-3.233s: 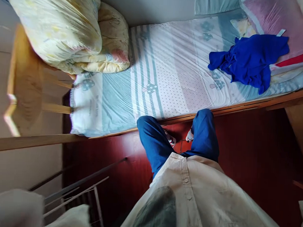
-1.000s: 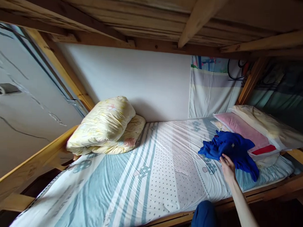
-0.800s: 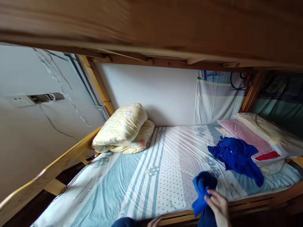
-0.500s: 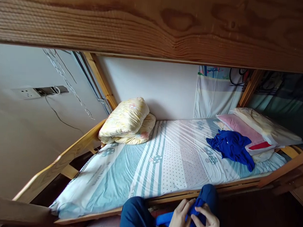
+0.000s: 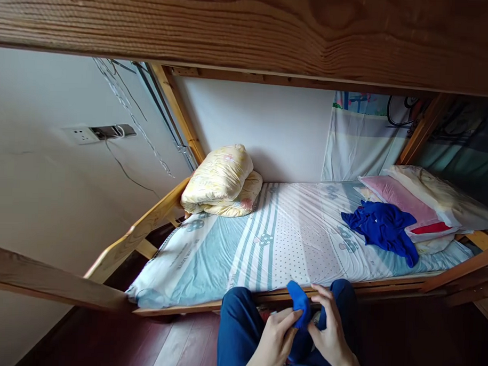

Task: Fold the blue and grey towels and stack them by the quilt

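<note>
A blue sock (image 5: 298, 299) stands up between my hands, low in the view and above my lap, its rounded end toward the bed. My left hand (image 5: 276, 333) pinches it between thumb and fingers from the left. On its other side my right hand (image 5: 330, 327) has its fingers apart. The right thumb is close to the sock's lower part; whether it touches cannot be made out. Farther right, a crumpled blue garment (image 5: 381, 225) lies on the bed.
Ahead is a lower bunk with a patterned sheet (image 5: 289, 248). A folded quilt (image 5: 222, 177) sits at its left end, pillows (image 5: 403, 196) at its right. The upper bunk's wooden rail (image 5: 249, 36) crosses overhead. Cables (image 5: 128, 173) hang on the left wall.
The sock has risen from the bunched blue cloth in my lap and now points toward the bed. My right fingers have spread apart from their pinch. The view has tilted down and left.
</note>
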Action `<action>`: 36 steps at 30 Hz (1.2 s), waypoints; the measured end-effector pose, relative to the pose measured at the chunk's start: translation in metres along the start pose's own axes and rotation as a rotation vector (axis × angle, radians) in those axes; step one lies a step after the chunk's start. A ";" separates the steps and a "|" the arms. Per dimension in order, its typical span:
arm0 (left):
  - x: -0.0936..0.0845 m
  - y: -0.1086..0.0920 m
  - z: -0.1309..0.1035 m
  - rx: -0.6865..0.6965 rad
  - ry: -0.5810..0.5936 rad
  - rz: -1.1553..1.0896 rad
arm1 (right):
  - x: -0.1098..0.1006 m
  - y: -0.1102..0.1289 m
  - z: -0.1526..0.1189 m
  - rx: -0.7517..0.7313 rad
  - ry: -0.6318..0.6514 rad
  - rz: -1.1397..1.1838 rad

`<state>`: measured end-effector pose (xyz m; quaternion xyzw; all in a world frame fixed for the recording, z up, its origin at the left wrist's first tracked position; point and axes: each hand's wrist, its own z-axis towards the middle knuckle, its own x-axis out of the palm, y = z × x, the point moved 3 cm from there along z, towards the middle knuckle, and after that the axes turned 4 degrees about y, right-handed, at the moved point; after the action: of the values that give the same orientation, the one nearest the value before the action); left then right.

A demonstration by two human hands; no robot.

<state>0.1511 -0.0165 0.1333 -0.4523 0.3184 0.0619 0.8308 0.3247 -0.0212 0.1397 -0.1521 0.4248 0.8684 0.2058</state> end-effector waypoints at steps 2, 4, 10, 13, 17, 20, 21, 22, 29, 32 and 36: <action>-0.004 0.002 0.001 0.044 0.101 0.069 | -0.002 0.000 0.004 -0.027 0.117 0.003; -0.008 0.008 0.002 0.091 0.187 0.166 | -0.008 -0.002 0.007 -0.047 0.210 -0.002; -0.031 0.044 0.001 0.040 0.262 0.366 | -0.042 -0.014 0.008 -0.003 0.016 -0.136; -0.042 0.067 -0.002 -0.061 0.198 0.394 | -0.059 -0.014 0.010 -0.042 -0.098 -0.164; -0.056 0.100 -0.008 -0.178 0.039 0.416 | -0.086 -0.011 0.018 -0.071 -0.243 -0.264; -0.070 0.123 -0.015 -0.222 -0.059 0.488 | -0.108 -0.010 0.025 -0.158 -0.303 -0.372; -0.077 0.129 -0.017 -0.222 -0.099 0.520 | -0.116 -0.010 0.028 -0.196 -0.313 -0.408; -0.085 0.134 -0.021 -0.214 -0.145 0.552 | -0.124 -0.011 0.030 -0.231 -0.316 -0.446; -0.146 0.138 -0.047 -0.201 -0.479 0.612 | -0.163 -0.022 0.032 -0.308 -0.290 -0.713; -0.163 0.129 -0.053 -0.241 -0.439 0.478 | -0.172 -0.024 0.028 -0.307 -0.215 -0.749; -0.175 0.121 -0.068 -0.349 -0.179 0.279 | -0.195 -0.024 0.018 -0.191 -0.159 -0.796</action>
<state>-0.0670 0.0327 0.1232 -0.5336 0.2874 0.2698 0.7483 0.5039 -0.0385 0.2198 -0.2552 0.2332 0.7655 0.5426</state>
